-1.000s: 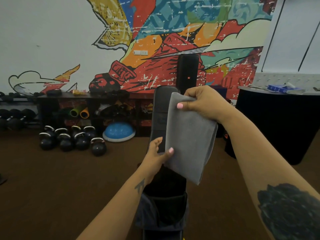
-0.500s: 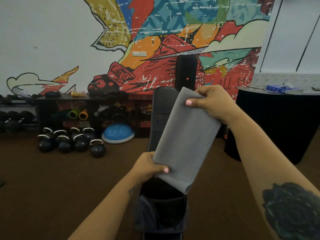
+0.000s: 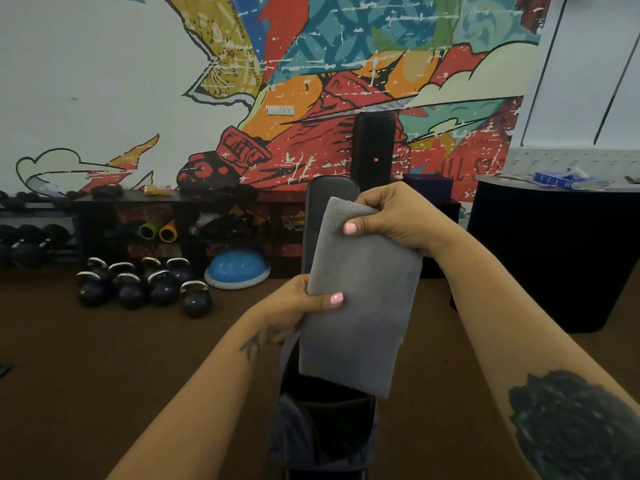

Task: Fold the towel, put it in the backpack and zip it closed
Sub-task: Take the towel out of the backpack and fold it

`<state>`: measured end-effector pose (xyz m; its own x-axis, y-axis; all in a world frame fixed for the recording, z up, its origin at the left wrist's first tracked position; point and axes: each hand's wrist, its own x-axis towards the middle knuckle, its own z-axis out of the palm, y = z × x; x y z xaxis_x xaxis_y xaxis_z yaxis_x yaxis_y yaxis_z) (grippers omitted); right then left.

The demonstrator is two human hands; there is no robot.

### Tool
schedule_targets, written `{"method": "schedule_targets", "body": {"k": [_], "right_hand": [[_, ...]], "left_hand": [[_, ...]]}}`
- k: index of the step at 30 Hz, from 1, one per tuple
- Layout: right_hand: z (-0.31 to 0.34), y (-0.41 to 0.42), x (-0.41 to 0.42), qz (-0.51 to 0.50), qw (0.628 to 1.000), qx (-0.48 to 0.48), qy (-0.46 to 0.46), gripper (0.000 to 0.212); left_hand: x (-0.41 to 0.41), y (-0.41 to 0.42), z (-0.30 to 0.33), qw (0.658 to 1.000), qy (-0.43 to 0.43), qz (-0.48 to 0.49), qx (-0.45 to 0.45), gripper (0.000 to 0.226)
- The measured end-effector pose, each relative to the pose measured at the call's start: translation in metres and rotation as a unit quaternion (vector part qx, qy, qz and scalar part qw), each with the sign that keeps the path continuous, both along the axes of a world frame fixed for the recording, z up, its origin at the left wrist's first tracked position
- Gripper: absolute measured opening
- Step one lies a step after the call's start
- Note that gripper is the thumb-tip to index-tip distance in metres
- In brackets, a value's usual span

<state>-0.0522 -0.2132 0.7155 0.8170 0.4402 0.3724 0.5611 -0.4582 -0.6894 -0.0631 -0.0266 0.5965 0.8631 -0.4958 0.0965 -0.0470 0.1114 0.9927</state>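
A grey towel (image 3: 360, 306), folded into a narrow rectangle, hangs upright in front of me. My right hand (image 3: 391, 216) pinches its top edge, thumb across the front. My left hand (image 3: 294, 306) grips its left edge halfway down, thumb on the front face. Below the towel a dark backpack (image 3: 322, 431) sits on a black padded bench (image 3: 327, 202), its mouth facing up and partly hidden by the towel.
Several kettlebells (image 3: 138, 285) and a blue balance dome (image 3: 237, 268) lie on the brown floor at left, in front of a low black shelf (image 3: 138, 199). A black round counter (image 3: 554, 251) stands at right. A tall black speaker (image 3: 374, 147) is behind the bench.
My left hand has closed onto the towel's left edge and risen. The towel has swung more upright, and my right hand holds its top a little lower and closer.
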Motion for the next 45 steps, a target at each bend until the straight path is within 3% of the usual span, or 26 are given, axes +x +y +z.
{"method": "schedule_targets", "body": {"k": [5, 7, 10, 15, 18, 20, 24, 28, 32, 41, 45], "right_hand": [[-0.02, -0.004, 0.019, -0.079, 0.997, 0.003, 0.001, 0.028], [-0.034, -0.006, 0.031, -0.132, 0.991, -0.029, -0.002, 0.033], [-0.059, -0.013, 0.044, -0.199, 0.976, -0.078, 0.031, 0.039], [-0.099, -0.021, 0.037, -0.225, 0.94, 0.012, 0.255, 0.07], [-0.119, -0.021, 0.026, -0.159, 0.888, 0.117, 0.416, 0.099], [-0.129, -0.017, 0.021, -0.109, 0.863, 0.171, 0.463, 0.107], [-0.131, -0.007, 0.01, -0.018, 0.838, 0.284, 0.466, 0.07], [-0.128, -0.005, 0.003, 0.029, 0.825, 0.356, 0.437, 0.056], [-0.123, -0.003, 0.003, -0.004, 0.841, 0.343, 0.418, 0.027], [-0.107, 0.003, -0.002, -0.038, 0.883, 0.274, 0.379, 0.018], [-0.1, 0.003, -0.005, -0.024, 0.896, 0.264, 0.355, 0.019]], "left_hand": [[-0.008, -0.004, -0.005, 0.993, 0.093, -0.077, -0.01, 0.06], [-0.006, -0.005, -0.004, 0.992, 0.108, -0.058, -0.034, 0.057], [-0.004, -0.005, 0.0, 0.993, 0.111, 0.005, -0.038, 0.033], [0.002, -0.003, -0.003, 0.987, 0.11, 0.098, -0.063, 0.021], [0.006, -0.005, -0.007, 0.982, 0.113, 0.124, -0.084, 0.018], [0.008, -0.006, -0.007, 0.982, 0.114, 0.124, -0.09, 0.019], [0.008, -0.006, -0.008, 0.982, 0.116, 0.114, -0.093, 0.024], [0.007, -0.005, -0.01, 0.984, 0.119, 0.103, -0.085, 0.02], [0.006, 0.001, -0.009, 0.984, 0.118, 0.106, -0.076, 0.027], [0.002, 0.008, -0.002, 0.986, 0.123, 0.111, -0.025, 0.029], [0.002, 0.012, 0.004, 0.987, 0.094, 0.12, -0.05, 0.026]]}}
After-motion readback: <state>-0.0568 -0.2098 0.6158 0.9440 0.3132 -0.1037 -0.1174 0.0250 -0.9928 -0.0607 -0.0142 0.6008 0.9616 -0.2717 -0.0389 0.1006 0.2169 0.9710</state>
